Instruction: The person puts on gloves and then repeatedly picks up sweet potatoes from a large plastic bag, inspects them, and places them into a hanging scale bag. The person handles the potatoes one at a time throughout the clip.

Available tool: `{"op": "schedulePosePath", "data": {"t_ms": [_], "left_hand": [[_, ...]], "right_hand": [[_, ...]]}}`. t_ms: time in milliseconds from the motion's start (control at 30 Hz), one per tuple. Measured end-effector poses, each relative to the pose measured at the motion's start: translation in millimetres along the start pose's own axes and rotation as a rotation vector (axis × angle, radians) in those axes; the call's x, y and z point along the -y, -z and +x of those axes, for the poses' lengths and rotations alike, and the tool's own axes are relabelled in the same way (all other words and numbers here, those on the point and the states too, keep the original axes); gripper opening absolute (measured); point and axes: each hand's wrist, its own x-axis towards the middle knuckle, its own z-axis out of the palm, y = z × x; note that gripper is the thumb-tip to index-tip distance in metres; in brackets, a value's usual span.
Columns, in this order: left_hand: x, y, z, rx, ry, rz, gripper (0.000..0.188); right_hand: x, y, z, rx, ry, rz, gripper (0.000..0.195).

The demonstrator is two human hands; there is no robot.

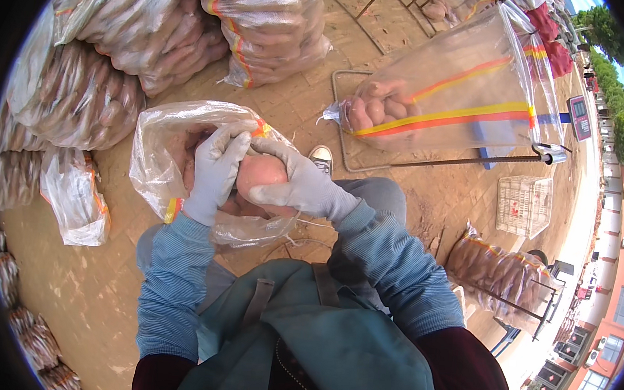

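A large pinkish tuber (262, 173), likely a sweet potato, is held over the mouth of an open clear plastic sack (158, 128). My right hand (291, 177), in a pale work glove, grips it with the thumb along its near side and the fingers over its far side. Against its left edge lies my left hand (216, 168), gloved too, its fingertips meeting those of the right; whether it grips the tuber or only rests there I cannot tell. More tubers (242, 206) show inside the sack below, partly hidden by the hands.
Full sacks of tubers (270, 32) are piled at upper left, beside a crumpled sack (76, 198). At upper right, a partly filled sack (384, 110) hangs on a metal frame (335, 120) near a digital display (580, 118). A plastic crate (524, 206) and another filled sack (496, 264) stand right.
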Motion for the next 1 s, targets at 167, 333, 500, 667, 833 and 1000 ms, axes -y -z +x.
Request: {"op": "schedulePosePath", "data": {"t_ms": [167,333,500,667,833,1000], "left_hand": [[-10,14,9,-0.173,0.312,-0.428,0.023],[-5,24,10,-0.198,0.309,-0.421,0.027],[-12,35,11,-0.279,0.289,-0.354,0.022],[-4,35,19,-0.269,0.290,-0.365,0.024],[-5,41,20,-0.284,0.275,-0.383,0.026],[-9,45,25,-0.233,0.280,-0.392,0.031]], "right_hand": [[12,52,-43,-0.268,-0.020,0.637,0.064],[145,143,-120,-0.326,0.268,0.101,0.098],[223,225,-146,-0.709,0.405,-0.499,0.060],[223,326,-165,-0.835,0.097,-0.522,0.059],[205,372,-173,-1.056,-0.268,-1.308,0.049],[209,227,-137,-0.823,0.184,-0.917,0.040]]}}
